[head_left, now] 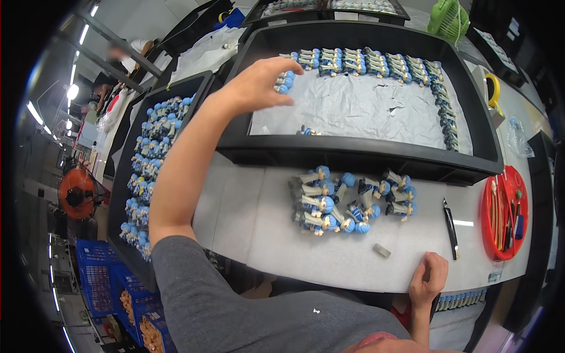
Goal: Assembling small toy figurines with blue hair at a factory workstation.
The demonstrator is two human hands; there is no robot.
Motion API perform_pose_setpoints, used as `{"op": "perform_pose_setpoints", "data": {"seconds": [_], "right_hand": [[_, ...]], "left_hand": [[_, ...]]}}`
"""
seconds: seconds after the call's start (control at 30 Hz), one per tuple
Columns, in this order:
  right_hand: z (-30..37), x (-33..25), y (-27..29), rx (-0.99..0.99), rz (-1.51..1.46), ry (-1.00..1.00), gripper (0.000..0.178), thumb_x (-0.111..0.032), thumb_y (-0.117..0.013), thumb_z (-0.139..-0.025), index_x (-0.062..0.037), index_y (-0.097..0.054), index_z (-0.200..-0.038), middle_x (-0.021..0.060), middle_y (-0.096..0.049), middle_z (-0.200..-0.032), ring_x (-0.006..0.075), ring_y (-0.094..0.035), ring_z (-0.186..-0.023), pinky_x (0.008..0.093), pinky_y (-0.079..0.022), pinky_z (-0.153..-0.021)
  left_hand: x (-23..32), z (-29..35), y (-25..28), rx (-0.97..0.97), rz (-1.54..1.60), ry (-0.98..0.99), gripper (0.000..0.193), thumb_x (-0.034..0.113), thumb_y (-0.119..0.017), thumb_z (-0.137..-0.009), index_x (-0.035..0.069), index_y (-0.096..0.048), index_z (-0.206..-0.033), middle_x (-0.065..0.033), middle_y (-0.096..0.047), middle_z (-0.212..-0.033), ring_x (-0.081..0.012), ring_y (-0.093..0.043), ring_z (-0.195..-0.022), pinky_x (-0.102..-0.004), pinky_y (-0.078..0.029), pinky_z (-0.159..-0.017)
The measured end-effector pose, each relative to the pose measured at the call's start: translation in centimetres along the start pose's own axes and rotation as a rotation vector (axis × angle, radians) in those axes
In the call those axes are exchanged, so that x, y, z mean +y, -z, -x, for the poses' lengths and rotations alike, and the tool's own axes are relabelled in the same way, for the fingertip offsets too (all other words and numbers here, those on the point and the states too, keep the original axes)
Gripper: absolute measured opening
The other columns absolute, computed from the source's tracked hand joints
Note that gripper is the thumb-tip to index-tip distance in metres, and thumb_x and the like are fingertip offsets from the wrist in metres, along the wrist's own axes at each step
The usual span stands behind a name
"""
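Observation:
My left hand (pixel 259 85) reaches over the left end of a large black tray (pixel 353 151), thumb and fingers spread apart. Between them small blue-capped figurines (pixel 283 83) lie in the tray; the hand looks empty, though contact with them is hard to judge. More figurines stand in tight rows along the tray's far and right sides, on white paper (pixel 353 106). My right hand (pixel 428 276) rests at the table's near edge, its fingers curled and nothing visible in them. A loose group of figurines (pixel 318 205) lies on the table in front of the tray.
Right of the group are a small grey block (pixel 381 250), a slim black tool (pixel 451 228) and a red basin (pixel 489 235) of tools. Another black tray (pixel 203 88) full of figurines stands at left. A green fan (pixel 448 20) and yellow tape roll (pixel 493 89) are beyond.

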State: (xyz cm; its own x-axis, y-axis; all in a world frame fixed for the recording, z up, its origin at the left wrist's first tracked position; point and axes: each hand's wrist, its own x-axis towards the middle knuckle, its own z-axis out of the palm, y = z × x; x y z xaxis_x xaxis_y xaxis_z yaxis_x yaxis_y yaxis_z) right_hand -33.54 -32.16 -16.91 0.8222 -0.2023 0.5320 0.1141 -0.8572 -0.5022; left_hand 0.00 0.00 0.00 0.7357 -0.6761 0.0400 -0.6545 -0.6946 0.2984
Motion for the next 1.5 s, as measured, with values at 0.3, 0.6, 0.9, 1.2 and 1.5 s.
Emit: {"op": "perform_pose_setpoints", "data": {"seconds": [0.3, 0.6, 0.9, 1.2, 1.5], "right_hand": [[-0.2, 0.4, -0.1, -0.033, -0.004, -0.027, 0.028, 0.011, -0.053, -0.064, 0.0030, -0.056, -0.091, 0.0152, -0.058, -0.082, 0.0308, -0.055, -0.074, 0.0368, -0.043, -0.068], [-0.7, 0.4, 0.1, -0.093, 0.008, -0.063, 0.029, 0.010, -0.054, -0.063, 0.0030, -0.057, -0.090, 0.0144, -0.059, -0.082, 0.0293, -0.054, -0.073, 0.0355, -0.043, -0.068], [-0.6, 0.6, 0.0, -0.074, 0.010, -0.060, 0.028, 0.010, -0.054, -0.063, 0.0029, -0.057, -0.090, 0.0145, -0.059, -0.083, 0.0296, -0.055, -0.075, 0.0354, -0.043, -0.068], [-0.6, 0.5, 0.0, -0.062, 0.011, -0.055, 0.026, 0.010, -0.054, -0.064, 0.0029, -0.057, -0.089, 0.0145, -0.059, -0.082, 0.0299, -0.055, -0.075, 0.0356, -0.043, -0.068], [-0.5, 0.6, 0.0, -0.063, 0.014, -0.026, 0.027, 0.010, -0.054, -0.064, 0.0031, -0.057, -0.090, 0.0147, -0.059, -0.083, 0.0296, -0.055, -0.074, 0.0353, -0.043, -0.067]], "left_hand": [[-12.0, -8.9, -3.5, -0.389, -0.500, 0.243, 0.071, 0.010, -0.081, -0.049, 0.010, -0.046, -0.110, -0.0068, -0.047, -0.117, -0.0288, -0.044, -0.112, -0.0373, -0.041, -0.093], [-12.8, -10.1, -4.8, -0.382, -0.525, 0.129, 0.078, 0.017, -0.079, -0.044, 0.014, -0.036, -0.110, -0.0105, -0.042, -0.115, -0.0318, -0.040, -0.113, -0.0428, -0.036, -0.094], [-13.0, -10.1, -5.8, -0.413, -0.507, 0.215, 0.076, 0.015, -0.077, -0.045, 0.016, -0.039, -0.111, -0.0136, -0.038, -0.118, -0.0350, -0.042, -0.109, -0.0422, -0.040, -0.092], [-12.8, -10.4, -6.0, -0.478, -0.486, 0.318, 0.075, 0.017, -0.077, -0.048, 0.027, -0.043, -0.115, -0.0144, -0.035, -0.120, -0.0343, -0.037, -0.116, -0.0413, -0.040, -0.092], [-10.6, -9.7, -5.7, -0.415, -0.637, 0.169, 0.072, 0.015, -0.078, -0.043, 0.023, -0.047, -0.108, -0.0155, -0.036, -0.116, -0.0335, -0.038, -0.114, -0.0392, -0.044, -0.088]]}}
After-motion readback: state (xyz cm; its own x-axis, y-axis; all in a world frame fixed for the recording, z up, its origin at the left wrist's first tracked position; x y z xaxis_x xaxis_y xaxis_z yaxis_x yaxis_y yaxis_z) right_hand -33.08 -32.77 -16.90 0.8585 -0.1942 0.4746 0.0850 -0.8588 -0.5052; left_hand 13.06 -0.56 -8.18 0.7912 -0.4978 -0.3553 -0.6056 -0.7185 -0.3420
